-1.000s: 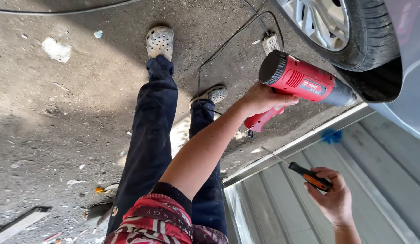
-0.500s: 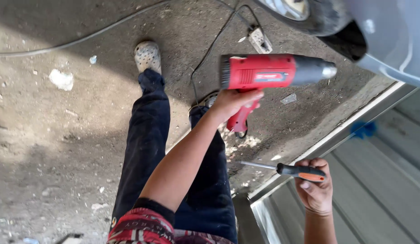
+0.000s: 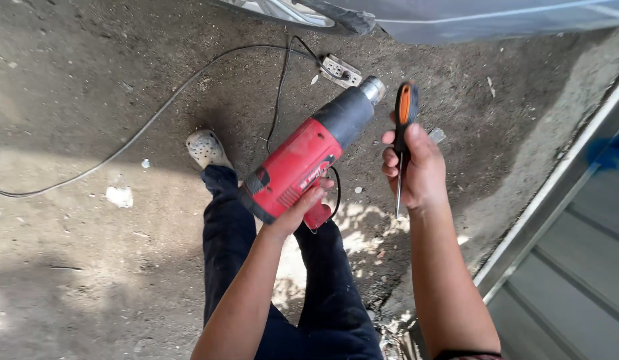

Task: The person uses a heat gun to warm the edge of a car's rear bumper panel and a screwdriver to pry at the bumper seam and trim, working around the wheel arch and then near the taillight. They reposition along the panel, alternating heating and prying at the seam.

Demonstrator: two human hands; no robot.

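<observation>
Heat gun (image 3: 309, 160) gripped by left hand (image 3: 303, 208), screwdriver (image 3: 403, 133) clenched in right hand (image 3: 416, 167), above cable (image 3: 156, 113) and socket (image 3: 341, 71).

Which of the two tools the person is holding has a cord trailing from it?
The red and black heat gun in the left hand; its black cord runs to a socket block. The orange-handled screwdriver in the right hand has none.

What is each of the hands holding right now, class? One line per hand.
Left hand: closed on the handle of the red heat gun.
Right hand: closed around the screwdriver, orange-and-black handle up, shaft pointing down.
</observation>
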